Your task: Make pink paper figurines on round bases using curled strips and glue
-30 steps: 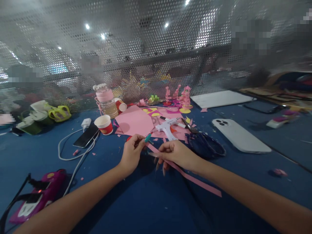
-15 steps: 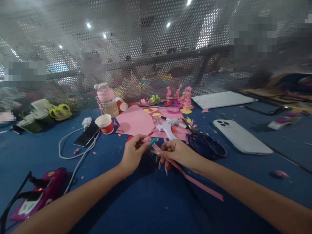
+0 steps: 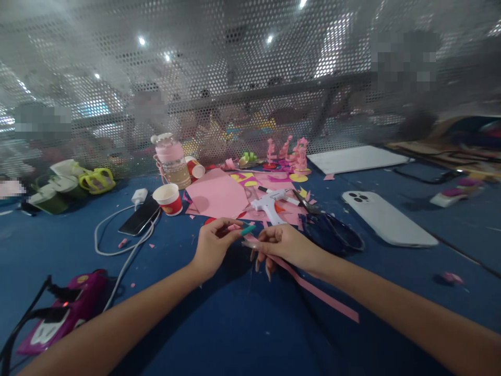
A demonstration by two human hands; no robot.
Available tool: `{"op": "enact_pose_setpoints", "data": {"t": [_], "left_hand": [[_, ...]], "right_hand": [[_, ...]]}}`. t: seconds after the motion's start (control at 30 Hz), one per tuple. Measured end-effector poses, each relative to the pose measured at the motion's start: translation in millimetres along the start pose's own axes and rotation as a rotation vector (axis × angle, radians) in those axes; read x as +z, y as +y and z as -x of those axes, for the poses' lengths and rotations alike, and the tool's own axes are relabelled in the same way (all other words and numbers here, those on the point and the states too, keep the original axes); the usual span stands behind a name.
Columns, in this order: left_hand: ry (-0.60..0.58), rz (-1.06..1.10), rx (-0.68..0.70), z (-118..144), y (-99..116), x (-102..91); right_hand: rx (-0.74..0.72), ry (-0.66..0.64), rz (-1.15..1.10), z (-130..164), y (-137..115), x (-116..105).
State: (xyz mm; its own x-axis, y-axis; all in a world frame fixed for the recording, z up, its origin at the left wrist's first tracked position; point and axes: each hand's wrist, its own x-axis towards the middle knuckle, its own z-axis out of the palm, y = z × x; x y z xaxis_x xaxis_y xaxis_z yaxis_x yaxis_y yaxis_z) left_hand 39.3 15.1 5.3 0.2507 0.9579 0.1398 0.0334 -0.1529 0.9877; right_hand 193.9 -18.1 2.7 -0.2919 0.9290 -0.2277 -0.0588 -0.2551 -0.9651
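Observation:
My left hand (image 3: 213, 245) pinches a thin stick with a teal tip (image 3: 247, 230) just above the blue table (image 3: 235, 324). My right hand (image 3: 284, 245) pinches one end of a long pink paper strip (image 3: 317, 295) right beside that tip. The strip trails toward me under my right forearm. The two hands nearly touch at the fingertips. A white glue gun (image 3: 270, 202) and dark scissors (image 3: 332, 235) lie just beyond my right hand, on and beside pink paper sheets (image 3: 217, 196).
A red paper cup (image 3: 168, 199), a pink-lidded bottle (image 3: 171, 161), a dark phone with white cable (image 3: 139, 218), a white phone (image 3: 387, 219), a magenta device (image 3: 64, 313) and pink paper figures (image 3: 293, 154) surround the work spot. A perforated metal screen (image 3: 250, 78) closes the far edge.
The teal tip has shifted slightly right, closer to my right hand's fingers. Both hands stay almost in place, holding the stick and the strip.

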Motion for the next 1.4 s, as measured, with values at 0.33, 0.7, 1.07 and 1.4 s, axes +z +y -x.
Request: {"op": "enact_pose_setpoints", "data": {"t": [0.33,0.7,1.07,1.4], "left_hand": [[0.035,0.045,0.042,-3.2,-7.4,-1.6],[-0.018,0.053,0.018,-2.8,-7.4,-1.7],[-0.052,-0.156,0.067,0.8,-4.5,-2.0],[-0.121,-0.265,0.135,4.5,-6.1,4.3]], "right_hand": [[-0.019,-0.041,0.07,-0.7,4.3,2.6],[-0.023,-0.018,0.036,0.5,4.0,-0.1],[-0.011,0.021,0.062,-0.1,1.4,1.6],[-0.224,0.29,0.114,-8.7,6.2,24.6]]}}
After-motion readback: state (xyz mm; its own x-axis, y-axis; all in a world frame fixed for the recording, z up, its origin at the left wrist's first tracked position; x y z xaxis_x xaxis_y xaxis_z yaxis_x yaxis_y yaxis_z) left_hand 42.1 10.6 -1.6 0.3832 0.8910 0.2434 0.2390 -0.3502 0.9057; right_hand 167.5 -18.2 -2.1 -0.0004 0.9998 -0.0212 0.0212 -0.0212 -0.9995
